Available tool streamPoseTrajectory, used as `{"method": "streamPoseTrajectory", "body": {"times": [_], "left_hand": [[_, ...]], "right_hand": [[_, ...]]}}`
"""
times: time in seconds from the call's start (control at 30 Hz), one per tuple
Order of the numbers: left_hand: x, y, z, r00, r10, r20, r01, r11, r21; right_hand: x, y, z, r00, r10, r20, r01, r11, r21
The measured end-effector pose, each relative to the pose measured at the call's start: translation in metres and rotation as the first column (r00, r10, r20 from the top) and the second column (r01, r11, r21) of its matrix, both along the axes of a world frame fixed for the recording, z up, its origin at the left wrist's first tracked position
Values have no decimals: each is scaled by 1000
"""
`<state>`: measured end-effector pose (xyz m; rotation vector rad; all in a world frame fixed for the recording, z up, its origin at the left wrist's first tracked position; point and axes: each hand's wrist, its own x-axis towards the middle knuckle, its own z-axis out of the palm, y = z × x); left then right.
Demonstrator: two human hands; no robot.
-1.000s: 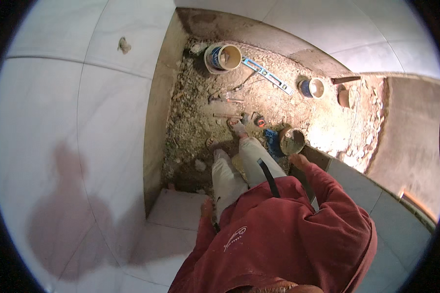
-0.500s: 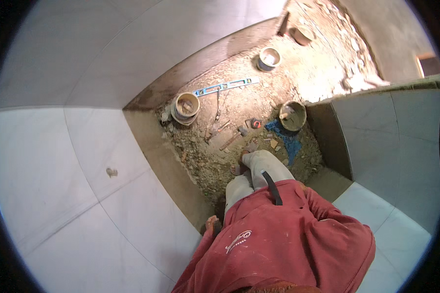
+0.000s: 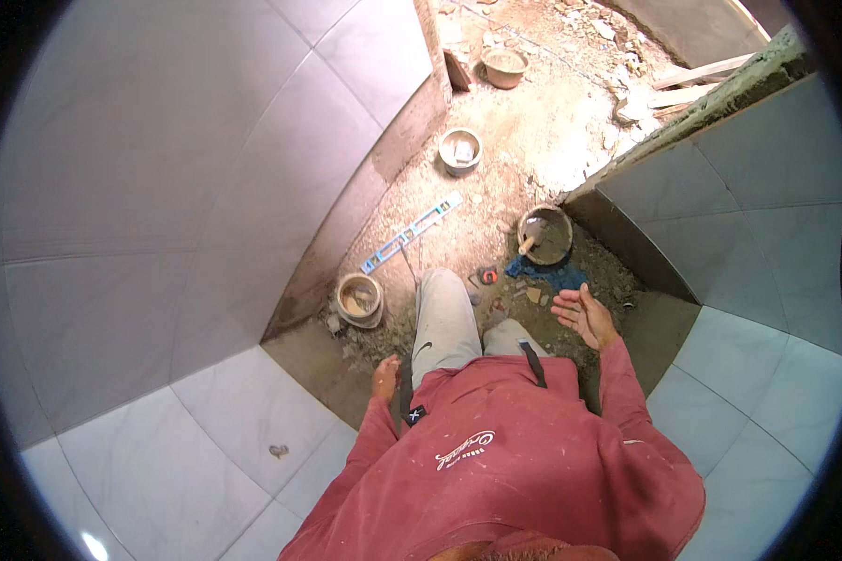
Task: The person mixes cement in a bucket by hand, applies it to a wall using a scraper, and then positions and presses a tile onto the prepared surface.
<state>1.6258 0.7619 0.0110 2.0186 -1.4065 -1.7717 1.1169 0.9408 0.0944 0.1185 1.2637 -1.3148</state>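
Observation:
My right hand [image 3: 587, 318] is held out over the rubble, palm up, fingers apart and nothing in it. Beyond it lies a blue cloth [image 3: 552, 273], beside a bucket [image 3: 545, 234] of grey mix with a tool handle over its rim. My left hand [image 3: 384, 379] hangs by my left thigh next to a dark strap, its fingers loosely extended and holding nothing that I can see. A bucket [image 3: 359, 299] stands just ahead of it. A blue spirit level [image 3: 412, 234] slants across the ground past that bucket. A red and black tape measure [image 3: 487, 276] lies beyond my knees.
White tiled walls [image 3: 253, 234] rise on my left and at right [image 3: 767, 215]. Another bucket [image 3: 460, 150] and a basin [image 3: 504, 67] stand farther off on the rubble floor [image 3: 496, 187]. Wooden planks [image 3: 702, 73] lie at the far right.
My right hand has come out from beside my body into view, fingers spread. My legs have bent, with one knee moved forward. The view has turned; my left hand stays by my side.

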Motion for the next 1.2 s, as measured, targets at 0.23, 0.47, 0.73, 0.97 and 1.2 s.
{"method": "streamPoseTrajectory", "body": {"times": [0.23,0.47,0.73,0.97,1.2], "left_hand": [[-48,-145,-35,888,-447,104,458,848,-266],[-200,-376,54,715,-583,386,699,600,-389],[-492,-541,263,724,-604,333,500,127,-857],[-676,-573,217,742,-556,374,571,232,-787],[-760,-539,316,776,-445,447,598,293,-746]], "right_hand": [[-46,-24,-106,483,753,-447,-218,598,772],[7,-35,-67,962,270,28,-189,590,785],[-90,-141,-78,974,203,-99,-81,725,684],[-319,-242,-160,945,311,-103,-187,770,610],[-620,-287,-197,948,259,-184,-106,803,586]]}}
